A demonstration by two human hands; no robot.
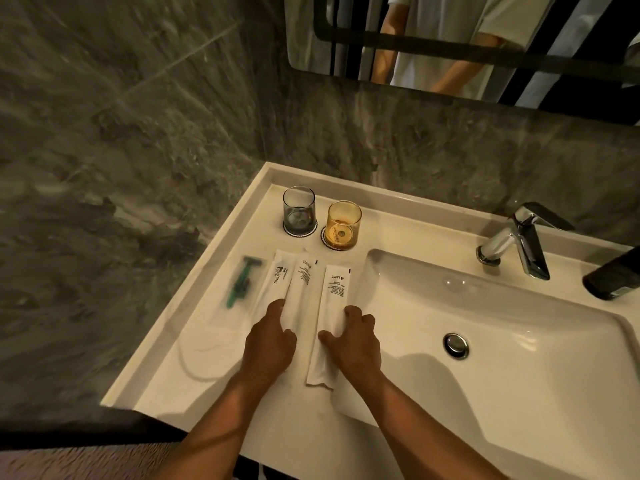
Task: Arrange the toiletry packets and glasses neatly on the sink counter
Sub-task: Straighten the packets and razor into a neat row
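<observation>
Several toiletry packets lie side by side on the white sink counter [166, 386]. A clear packet with a green razor [239, 284] is leftmost. Beside it lie a white "Brushing Teeth" packet [277, 278] and a second white packet [304, 282], the two overlapping. My left hand [268, 341] rests on their near ends, fingers pressing down. A third white packet [330, 306] lies apart to the right, by the basin's edge; my right hand [355, 341] pinches its near half between thumb and fingers. A grey glass [299, 211] and an amber glass [344, 225] stand upright on coasters behind the packets.
The basin [502, 341] with its drain [456, 345] takes up the right side. A chrome faucet [519, 244] stands at the back, a dark bottle [613, 275] at the far right. Grey marble walls close the left and back; a mirror hangs above.
</observation>
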